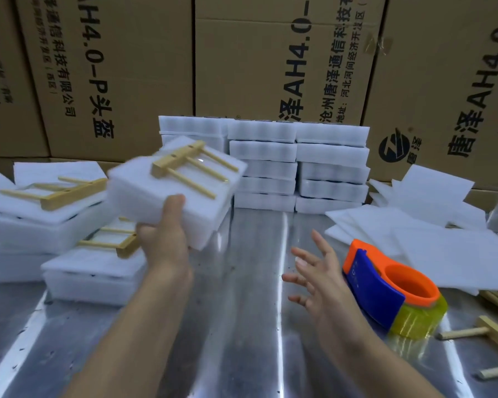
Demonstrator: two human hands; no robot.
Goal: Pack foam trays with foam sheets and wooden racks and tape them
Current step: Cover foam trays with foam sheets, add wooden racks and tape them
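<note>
My left hand [163, 237] grips the near edge of a white foam tray [181, 205], lifted and tilted above the metal table [242, 326]. A wooden rack [190, 168] lies on the foam sheet on top of that tray. My right hand [319, 277] hovers open with fingers spread, just left of the orange and blue tape dispenser [391, 294], apart from it. Two more foam trays with wooden racks [55, 193] [112, 239] are stacked at the left.
Stacks of packed foam trays [296, 165] stand at the back centre against tall cardboard boxes [270, 53]. Loose foam sheets [443, 239] lie at the right. Spare wooden racks [483, 331] rest near the right edge.
</note>
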